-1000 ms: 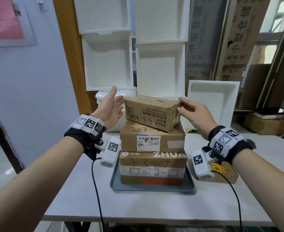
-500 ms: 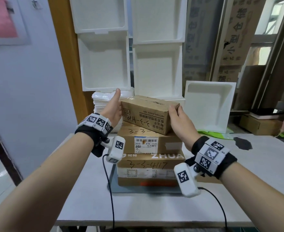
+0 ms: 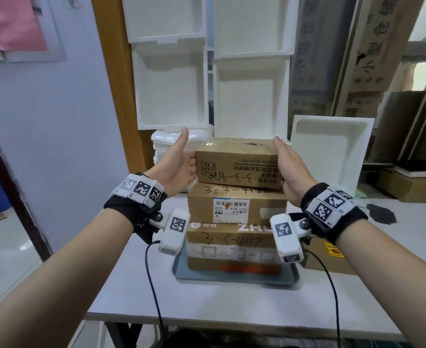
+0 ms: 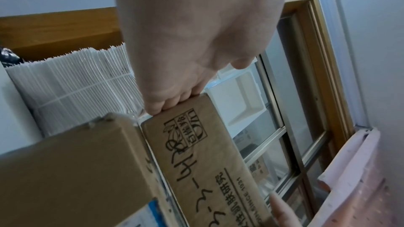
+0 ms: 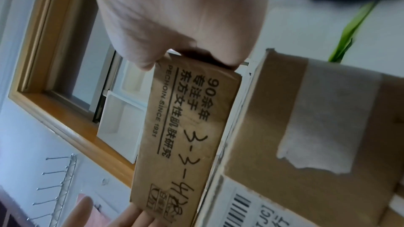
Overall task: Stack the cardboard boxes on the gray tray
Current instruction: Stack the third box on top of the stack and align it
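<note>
Three cardboard boxes stand stacked on the gray tray (image 3: 232, 278) at the middle of the white table. The bottom box (image 3: 232, 249) bears "3-3-4117", and the middle box (image 3: 237, 208) has a barcode label. The top box (image 3: 237, 164) lies flat on them, roughly square with the stack. My left hand (image 3: 179, 162) presses its left end with straight fingers and the thumb pointing up. My right hand (image 3: 289, 164) presses flat against its right end. The wrist views show the left hand (image 4: 174, 92) and the right hand (image 5: 186, 40) against the box ends, fingertips mostly hidden behind them.
Another cardboard box (image 3: 332, 259) with a yellow sticker sits on the table right of the tray, partly behind my right wrist. White foam trays (image 3: 329, 151) and a pile of white bags (image 3: 166, 144) stand close behind the stack. A dark patch (image 3: 380, 213) marks the table at right.
The top box sat skewed on the stack; both hands closed onto its ends and turned it square with the boxes below. My view moved closer.
</note>
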Motion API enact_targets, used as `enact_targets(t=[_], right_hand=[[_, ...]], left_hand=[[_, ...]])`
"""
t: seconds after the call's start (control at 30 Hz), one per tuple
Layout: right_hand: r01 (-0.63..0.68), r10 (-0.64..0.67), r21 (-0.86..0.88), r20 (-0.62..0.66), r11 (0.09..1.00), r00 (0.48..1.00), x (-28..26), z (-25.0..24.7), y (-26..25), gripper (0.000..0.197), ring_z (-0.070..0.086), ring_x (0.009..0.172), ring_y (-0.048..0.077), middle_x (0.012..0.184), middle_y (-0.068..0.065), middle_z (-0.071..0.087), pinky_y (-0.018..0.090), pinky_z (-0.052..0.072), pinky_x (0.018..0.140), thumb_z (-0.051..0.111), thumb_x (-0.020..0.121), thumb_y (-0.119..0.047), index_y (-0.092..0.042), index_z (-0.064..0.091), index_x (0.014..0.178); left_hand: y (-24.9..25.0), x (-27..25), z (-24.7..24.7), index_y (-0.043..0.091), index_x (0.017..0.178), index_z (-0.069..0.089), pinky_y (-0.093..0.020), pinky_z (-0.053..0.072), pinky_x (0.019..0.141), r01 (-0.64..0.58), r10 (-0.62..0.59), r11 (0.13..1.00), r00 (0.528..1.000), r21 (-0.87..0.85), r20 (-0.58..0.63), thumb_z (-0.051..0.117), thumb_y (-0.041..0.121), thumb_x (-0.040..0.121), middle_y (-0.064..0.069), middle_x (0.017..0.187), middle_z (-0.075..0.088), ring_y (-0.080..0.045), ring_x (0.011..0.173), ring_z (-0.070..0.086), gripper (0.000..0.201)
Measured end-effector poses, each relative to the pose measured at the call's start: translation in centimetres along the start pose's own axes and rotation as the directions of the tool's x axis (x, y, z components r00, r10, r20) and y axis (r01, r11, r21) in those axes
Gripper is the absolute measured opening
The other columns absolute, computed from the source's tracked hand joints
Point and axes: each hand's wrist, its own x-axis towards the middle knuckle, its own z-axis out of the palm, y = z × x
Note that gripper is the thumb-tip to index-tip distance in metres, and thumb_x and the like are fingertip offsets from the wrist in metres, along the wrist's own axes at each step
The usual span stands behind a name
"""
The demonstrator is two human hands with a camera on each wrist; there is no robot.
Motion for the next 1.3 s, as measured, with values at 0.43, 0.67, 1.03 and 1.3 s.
enact_targets(t=[0.43, 0.67, 1.03, 1.3], right_hand=[[0.028, -0.027, 0.013, -0.018, 1.000, 0.999, -1.8, -0.1, -0.2, 0.109, 0.032, 0.145, 0.018, 0.159, -0.001, 0.034, 0.041, 0.024, 0.118, 0.045, 0.069, -0.084, -0.019, 0.024, 0.155], [0.051, -0.055, -0.086, -0.042, 0.995, 0.998, -1.6, 0.2, 1.3, 0.083, 0.037, 0.141, 0.019, 0.154, -0.001, 0.039, 0.037, 0.030, 0.115, 0.047, 0.090, -0.065, -0.017, 0.026, 0.154], [0.011, -0.013, -0.046, -0.052, 0.999, 0.999, -1.9, 0.1, 0.8, 0.064, 0.042, 0.133, 0.018, 0.147, 0.001, 0.047, 0.033, 0.028, 0.108, 0.024, 0.100, -0.060, -0.021, 0.038, 0.149], [0.053, -0.060, -0.171, -0.038, 0.984, 0.997, -2.3, -0.1, 1.4, 0.076, 0.050, 0.130, 0.023, 0.138, 0.004, 0.057, 0.044, 0.035, 0.113, 0.021, 0.093, -0.070, -0.019, 0.048, 0.142]], left_hand=[[0.0, 1.3, 1.0, 0.003, 0.145, 0.037, -0.039, 0.037, 0.104, -0.012, 0.008, 0.999, 0.992, -0.034, -0.126, 0.017, 0.075, 0.088, -0.014, 0.143, 0.048, -0.027, 0.132, 0.044, 0.093], [-0.7, 1.2, 2.0, 0.014, 0.139, 0.049, -0.041, 0.049, 0.090, -0.001, 0.000, 1.000, 0.992, -0.007, -0.125, 0.013, 0.074, 0.089, -0.012, 0.126, 0.064, -0.027, 0.117, 0.059, 0.086], [-0.9, 0.0, 2.2, 0.018, 0.135, 0.054, -0.042, 0.050, 0.092, -0.022, 0.023, 1.000, 0.995, 0.013, -0.097, 0.018, 0.075, 0.088, -0.010, 0.126, 0.065, -0.026, 0.119, 0.060, 0.081], [-1.5, -0.1, 2.2, 0.019, 0.134, 0.055, -0.041, 0.051, 0.088, -0.035, 0.039, 0.999, 0.993, 0.033, -0.113, 0.018, 0.074, 0.089, -0.009, 0.126, 0.065, -0.026, 0.118, 0.060, 0.080]])
